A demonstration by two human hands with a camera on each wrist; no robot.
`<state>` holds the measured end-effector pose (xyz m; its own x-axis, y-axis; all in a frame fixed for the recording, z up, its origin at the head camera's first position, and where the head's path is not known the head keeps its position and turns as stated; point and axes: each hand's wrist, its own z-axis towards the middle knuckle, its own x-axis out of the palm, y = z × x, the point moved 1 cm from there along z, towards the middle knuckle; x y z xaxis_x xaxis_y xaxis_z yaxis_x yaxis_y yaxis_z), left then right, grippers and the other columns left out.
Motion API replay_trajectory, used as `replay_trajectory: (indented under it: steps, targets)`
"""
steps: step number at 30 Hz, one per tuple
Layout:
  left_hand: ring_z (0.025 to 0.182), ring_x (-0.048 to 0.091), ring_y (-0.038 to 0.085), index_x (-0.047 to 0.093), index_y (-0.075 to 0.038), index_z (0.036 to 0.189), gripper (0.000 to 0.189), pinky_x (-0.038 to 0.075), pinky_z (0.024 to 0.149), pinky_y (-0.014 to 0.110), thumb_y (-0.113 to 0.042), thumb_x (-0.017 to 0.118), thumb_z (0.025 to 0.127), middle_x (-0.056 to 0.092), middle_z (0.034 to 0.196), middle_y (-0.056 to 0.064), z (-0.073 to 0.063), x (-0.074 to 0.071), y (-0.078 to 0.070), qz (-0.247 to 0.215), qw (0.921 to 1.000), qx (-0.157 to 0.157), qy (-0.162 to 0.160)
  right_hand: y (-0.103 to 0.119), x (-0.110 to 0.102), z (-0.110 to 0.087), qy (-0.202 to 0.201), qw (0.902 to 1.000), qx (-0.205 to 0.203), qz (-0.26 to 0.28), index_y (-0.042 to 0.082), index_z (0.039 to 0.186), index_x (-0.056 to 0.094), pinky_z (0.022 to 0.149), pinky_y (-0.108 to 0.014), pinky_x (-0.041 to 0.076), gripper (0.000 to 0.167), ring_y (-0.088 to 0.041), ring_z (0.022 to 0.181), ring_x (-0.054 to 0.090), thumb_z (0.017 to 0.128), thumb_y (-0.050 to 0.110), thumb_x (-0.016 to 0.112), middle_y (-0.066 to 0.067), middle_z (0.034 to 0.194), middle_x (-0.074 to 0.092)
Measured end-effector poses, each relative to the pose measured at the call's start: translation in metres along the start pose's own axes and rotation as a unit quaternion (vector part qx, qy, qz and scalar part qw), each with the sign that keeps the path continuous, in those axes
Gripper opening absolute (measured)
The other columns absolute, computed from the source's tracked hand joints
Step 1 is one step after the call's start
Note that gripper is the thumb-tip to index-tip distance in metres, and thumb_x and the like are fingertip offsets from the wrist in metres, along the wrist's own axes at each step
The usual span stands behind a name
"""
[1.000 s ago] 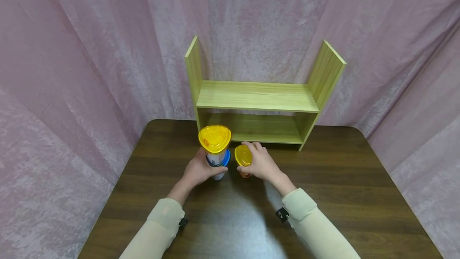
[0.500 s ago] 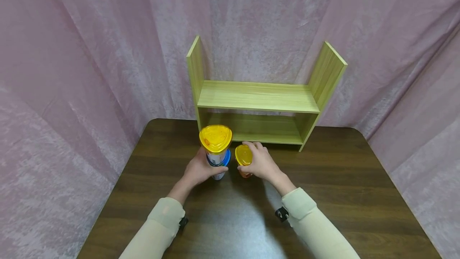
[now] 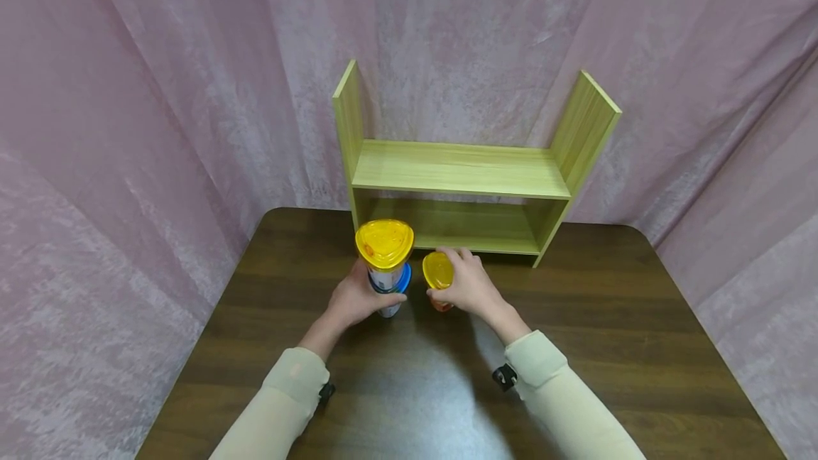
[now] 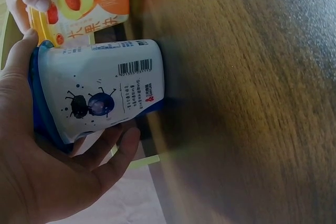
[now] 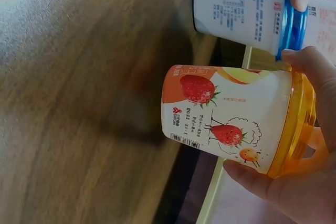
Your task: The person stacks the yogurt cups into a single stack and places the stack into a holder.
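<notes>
My left hand (image 3: 355, 297) grips a white yogurt cup (image 4: 105, 90) with a blue lid just under that lid. On top of it stands another cup with a yellow lid (image 3: 385, 243), forming an upright stack. To the right, my right hand (image 3: 474, 288) holds a yogurt cup (image 5: 226, 111) with strawberry prints round its yellow lid, thumb on the near side and fingers on the far side. A small gap separates this cup from the stack in the head view. The left wrist view shows a peach picture on its orange side.
A light wooden two-tier shelf (image 3: 463, 169) stands at the back of the dark wooden table (image 3: 613, 332), right behind the cups. Its upright side panels rise above the upper board. Pink curtains (image 3: 192, 91) hang behind and at both sides.
My right hand and its cup have shifted slightly to the right, widening the gap to the stack. The left hand keeps its grip on the blue-lidded cup.
</notes>
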<state>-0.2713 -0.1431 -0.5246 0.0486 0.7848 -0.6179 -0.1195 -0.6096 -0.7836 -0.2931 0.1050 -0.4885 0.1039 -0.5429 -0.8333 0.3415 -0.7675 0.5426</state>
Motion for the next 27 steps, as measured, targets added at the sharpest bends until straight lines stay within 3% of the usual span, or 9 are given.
replay_trajectory:
  steps: [27]
  targets:
    - [0.124, 0.056, 0.026, 0.033, -0.023, 0.145, 0.098, 0.046, 0.104, 0.055, -0.051, 0.090, 0.071, 0.052, 0.137, 0.002, 0.000, 0.000, 0.002, -0.014, 0.9999, 0.003, 0.002, 0.012, -0.043, 0.005, -0.050, 0.9987, -0.009, 0.003, 0.015, 0.147, 0.048, 0.082, -0.049, 0.054, 0.086, -0.038, 0.110, 0.048, 0.074, 0.038, 0.087, -0.021, 0.136, 0.048]
